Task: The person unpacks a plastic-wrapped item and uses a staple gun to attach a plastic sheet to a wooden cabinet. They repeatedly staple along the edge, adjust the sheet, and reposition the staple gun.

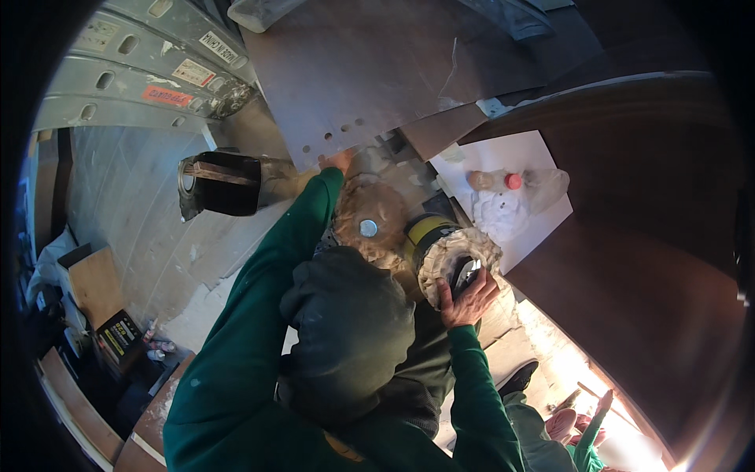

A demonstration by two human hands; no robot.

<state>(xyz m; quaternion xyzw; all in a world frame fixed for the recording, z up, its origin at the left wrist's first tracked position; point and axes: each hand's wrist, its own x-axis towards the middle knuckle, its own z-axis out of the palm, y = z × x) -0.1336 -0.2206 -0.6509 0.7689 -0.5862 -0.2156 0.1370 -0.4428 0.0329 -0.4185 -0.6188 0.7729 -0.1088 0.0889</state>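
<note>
My right hand [469, 301] is at the mouth of a yellow-and-black can [429, 233], its fingers curled about a small dark object [466, 273] with a shiny patch. Thick tan crust rings the can's rim. My left hand [338, 162] reaches forward to the near edge of a large brown board [354, 75], by a row of round holes. Its fingers are mostly hidden, so its grip is unclear. Between my arms sits a tan, crumpled-looking round thing [373, 206] with a silvery disc on top. A dark cap or hood covers the middle of my view.
Left lies a cut-open black container [224, 185] with a wooden stick across it. Grey metal rails [149, 75] stand far left. A red-capped clear bottle [543, 187] lies on a white sheet [543, 228]. Another person's hand [604, 401] shows lower right, beside a dark panel [653, 259].
</note>
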